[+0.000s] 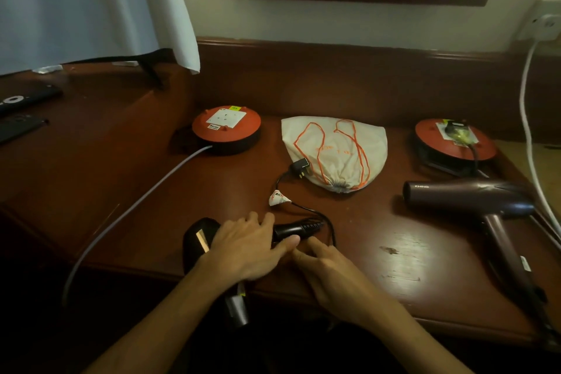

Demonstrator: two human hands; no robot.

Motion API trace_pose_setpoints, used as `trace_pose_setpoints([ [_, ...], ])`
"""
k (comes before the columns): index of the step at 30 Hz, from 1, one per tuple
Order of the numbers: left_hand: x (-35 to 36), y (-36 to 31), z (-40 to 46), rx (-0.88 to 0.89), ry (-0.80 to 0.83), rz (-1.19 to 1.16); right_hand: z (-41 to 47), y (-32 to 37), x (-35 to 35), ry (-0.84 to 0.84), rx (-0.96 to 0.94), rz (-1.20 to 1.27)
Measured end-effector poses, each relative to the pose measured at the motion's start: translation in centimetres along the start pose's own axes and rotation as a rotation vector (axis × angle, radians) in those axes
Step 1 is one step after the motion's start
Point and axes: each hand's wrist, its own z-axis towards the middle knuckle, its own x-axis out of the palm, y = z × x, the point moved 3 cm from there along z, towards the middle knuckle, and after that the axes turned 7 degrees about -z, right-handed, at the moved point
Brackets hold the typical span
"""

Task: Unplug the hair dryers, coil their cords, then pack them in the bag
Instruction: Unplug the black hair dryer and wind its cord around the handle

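Note:
A black hair dryer (pixel 198 238) lies at the desk's front edge. My left hand (pixel 246 244) rests over its body and handle (pixel 296 229). My right hand (pixel 331 273) is just beside it, fingers pinching the black cord (pixel 329 223) near the handle. That cord runs up to a loose black plug (pixel 300 167) lying against a white drawstring bag (pixel 337 152) with orange strings. A purple hair dryer (pixel 467 196) lies at the right; its plug (pixel 455 129) sits in the right red socket reel (pixel 455 143).
A second red socket reel (pixel 226 127) with a grey cable (pixel 136 200) stands left of the bag. A white cable (pixel 528 130) hangs from a wall socket (pixel 543 21) at the far right. Remotes lie on the raised shelf (pixel 18 100) at the left. A mirror frame hangs above.

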Motion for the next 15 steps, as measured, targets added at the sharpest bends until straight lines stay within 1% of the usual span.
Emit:
trace_pose_setpoints([
  [3,-0.2,1.0,0.5,-0.013,0.075,-0.029,0.0,0.0,0.1,0.006,-0.022,0.040],
  [5,-0.7,1.5,0.9,-0.007,0.045,-0.090,0.1,0.3,-0.1,-0.009,-0.036,0.163],
  [8,-1.7,2.4,1.6,-0.003,0.005,-0.230,0.8,1.0,-0.6,-0.139,-0.051,0.332],
  [12,-3.4,3.5,2.6,0.062,-0.043,-0.507,1.8,1.2,-1.7,-0.340,0.017,0.446],
  [13,-3.6,3.8,2.8,0.074,-0.054,-0.576,2.0,1.1,-2.0,-0.361,0.032,0.460],
  [15,-3.7,4.4,3.1,0.087,-0.068,-0.656,2.6,0.6,-2.3,-0.343,0.054,0.475],
])
